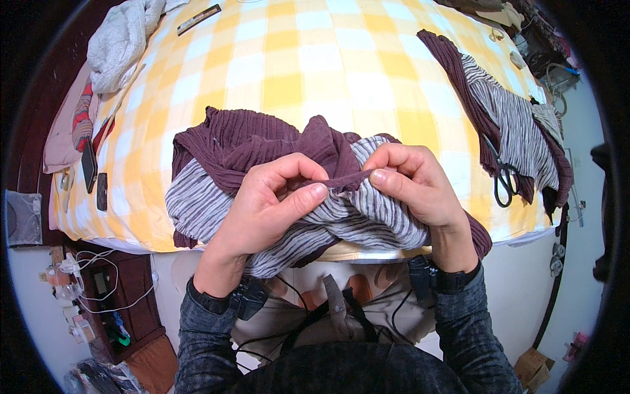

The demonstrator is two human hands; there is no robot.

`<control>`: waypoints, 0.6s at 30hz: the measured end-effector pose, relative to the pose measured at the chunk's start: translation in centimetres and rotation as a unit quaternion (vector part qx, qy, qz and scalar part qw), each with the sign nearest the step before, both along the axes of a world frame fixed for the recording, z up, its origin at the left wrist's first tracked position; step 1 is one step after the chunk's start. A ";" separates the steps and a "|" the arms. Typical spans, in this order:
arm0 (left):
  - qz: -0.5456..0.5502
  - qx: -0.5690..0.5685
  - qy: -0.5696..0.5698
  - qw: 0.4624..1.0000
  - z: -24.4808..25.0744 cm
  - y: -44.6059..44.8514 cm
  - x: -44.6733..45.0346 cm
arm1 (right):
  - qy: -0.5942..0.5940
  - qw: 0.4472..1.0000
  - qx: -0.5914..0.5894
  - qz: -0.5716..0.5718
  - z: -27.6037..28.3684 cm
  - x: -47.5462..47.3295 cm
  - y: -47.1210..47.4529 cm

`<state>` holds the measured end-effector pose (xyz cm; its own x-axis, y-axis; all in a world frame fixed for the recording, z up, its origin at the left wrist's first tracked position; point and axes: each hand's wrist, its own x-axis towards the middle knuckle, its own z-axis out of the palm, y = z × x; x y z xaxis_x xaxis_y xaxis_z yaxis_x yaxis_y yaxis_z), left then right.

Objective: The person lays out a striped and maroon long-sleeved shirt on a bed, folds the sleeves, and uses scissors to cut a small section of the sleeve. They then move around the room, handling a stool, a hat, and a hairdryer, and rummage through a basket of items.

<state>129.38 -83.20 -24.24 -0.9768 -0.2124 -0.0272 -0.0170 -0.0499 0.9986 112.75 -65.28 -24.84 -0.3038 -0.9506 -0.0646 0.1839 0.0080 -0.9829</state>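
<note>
A crinkled garment of plum-coloured and grey-white striped fabric (290, 147) lies bunched at the near edge of the bed. Between thumb and index finger, my left hand (275, 197) pinches a narrow plum strip, or rolled edge, of this garment. The same strip (347, 182) is pinched a little to the right by my right hand (413, 187), so a short length spans the gap between the two hands. The striped part hangs below the strip. Fingers and folds hide the rest of the strip.
A yellow-and-white checked cloth (305, 64) covers the bed. On the right, black-handled scissors (504, 180) rest on another plum and striped fabric piece (512, 118). At left lie a phone (89, 165), a small dark object (102, 191) and a white fleece (118, 49).
</note>
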 end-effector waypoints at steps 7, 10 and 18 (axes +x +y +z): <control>0.022 -0.131 0.019 0.991 0.4 0.0 0.1 | 0.169 0.985 0.009 -0.027 1.0 0.2 0.2; 0.083 -0.382 0.131 0.911 0.2 0.2 0.2 | 0.380 0.917 -0.080 -0.086 1.0 0.4 -0.2; 0.129 -0.527 0.352 0.763 -1.1 0.0 0.7 | 0.609 0.721 -0.255 -0.211 0.6 1.4 -0.1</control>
<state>130.12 -83.21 -25.37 -0.5930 0.0583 0.8031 0.4158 0.8763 0.2434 114.12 -65.40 -24.28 -0.1096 -0.5625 0.8195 -0.9373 -0.2159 -0.2736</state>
